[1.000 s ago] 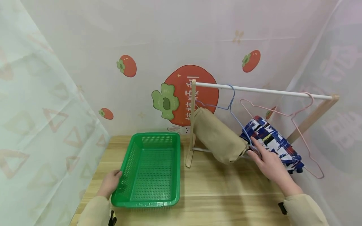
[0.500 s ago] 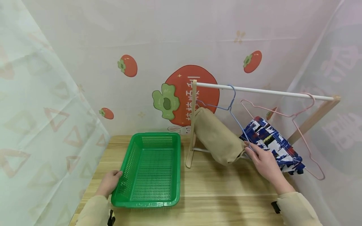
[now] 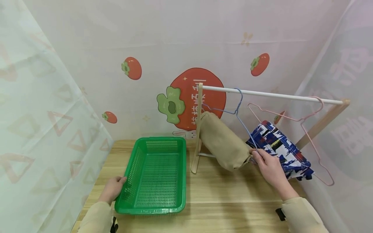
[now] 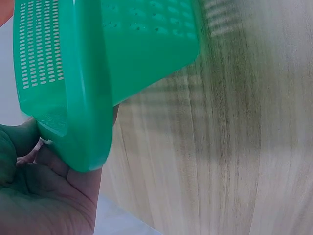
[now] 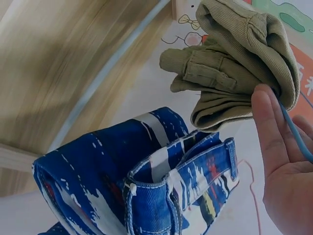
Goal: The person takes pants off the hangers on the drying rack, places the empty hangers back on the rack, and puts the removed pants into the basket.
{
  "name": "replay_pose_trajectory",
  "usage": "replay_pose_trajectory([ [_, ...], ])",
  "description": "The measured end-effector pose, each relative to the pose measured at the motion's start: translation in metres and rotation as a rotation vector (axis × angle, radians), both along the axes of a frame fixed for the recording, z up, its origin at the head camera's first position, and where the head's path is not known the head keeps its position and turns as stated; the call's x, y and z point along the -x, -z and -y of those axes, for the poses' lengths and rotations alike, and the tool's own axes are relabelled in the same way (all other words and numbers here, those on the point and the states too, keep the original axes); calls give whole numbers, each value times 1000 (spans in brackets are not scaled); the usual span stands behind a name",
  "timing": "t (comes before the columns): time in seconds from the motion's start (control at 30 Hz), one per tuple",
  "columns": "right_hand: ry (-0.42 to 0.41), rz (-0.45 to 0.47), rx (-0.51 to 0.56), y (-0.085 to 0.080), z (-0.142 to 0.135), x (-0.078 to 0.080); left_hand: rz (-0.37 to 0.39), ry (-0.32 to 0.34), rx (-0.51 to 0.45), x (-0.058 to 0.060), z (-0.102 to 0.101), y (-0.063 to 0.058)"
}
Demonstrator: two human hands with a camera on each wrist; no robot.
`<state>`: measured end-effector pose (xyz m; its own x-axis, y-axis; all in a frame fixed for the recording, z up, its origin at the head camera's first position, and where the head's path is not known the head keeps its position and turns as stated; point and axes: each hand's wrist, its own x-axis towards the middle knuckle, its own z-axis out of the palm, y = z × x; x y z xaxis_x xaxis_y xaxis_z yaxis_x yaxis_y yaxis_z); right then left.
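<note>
My left hand (image 3: 113, 188) grips the left rim of a green plastic basket (image 3: 183, 181); in the left wrist view the thumb is on one side of the rim (image 4: 90, 112) and the fingers are under it. My right hand (image 3: 271, 170) pinches the lower right corner of a blue clothes hanger (image 3: 244, 125), beside the end of folded khaki trousers (image 3: 222, 142) draped over that hanger. In the right wrist view the hanger wire (image 5: 293, 129) runs by the fingers, whose tips touch the khaki cloth (image 5: 244, 63). Part of the hanger's lower bar is hidden by the trousers.
Blue-and-white patterned trousers (image 3: 279, 145) hang on a pink hanger (image 3: 313, 139), right of my right hand. Both hangers hook over the white rail (image 3: 271, 94) of a wooden-legged rack (image 3: 199, 129). A wood-grain table (image 3: 221, 194) lies below; printed curtains enclose the sides and back.
My right hand has shifted slightly left and its extended index finger has drawn in to pinch the blue hanger's corner by the khaki trousers. The left hand and basket stay in place.
</note>
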<state>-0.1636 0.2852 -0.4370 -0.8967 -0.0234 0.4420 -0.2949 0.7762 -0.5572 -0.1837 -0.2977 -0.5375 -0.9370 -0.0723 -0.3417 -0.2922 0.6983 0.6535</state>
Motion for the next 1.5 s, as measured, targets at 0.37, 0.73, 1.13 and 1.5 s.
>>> replay_pose_trajectory([
  [0.37,30,50,51,6,3,3,14,-12,-30,1,4,0],
  [0.73,26,75,88,4,1,2,28,-67,-80,1,-3,-3],
  [1.13,58,-22,59,7,-2,-1,45,-81,-106,-2,-5,-5],
  [1.5,26,-186,70,14,-5,-1,47,-98,-116,-7,-4,-4],
])
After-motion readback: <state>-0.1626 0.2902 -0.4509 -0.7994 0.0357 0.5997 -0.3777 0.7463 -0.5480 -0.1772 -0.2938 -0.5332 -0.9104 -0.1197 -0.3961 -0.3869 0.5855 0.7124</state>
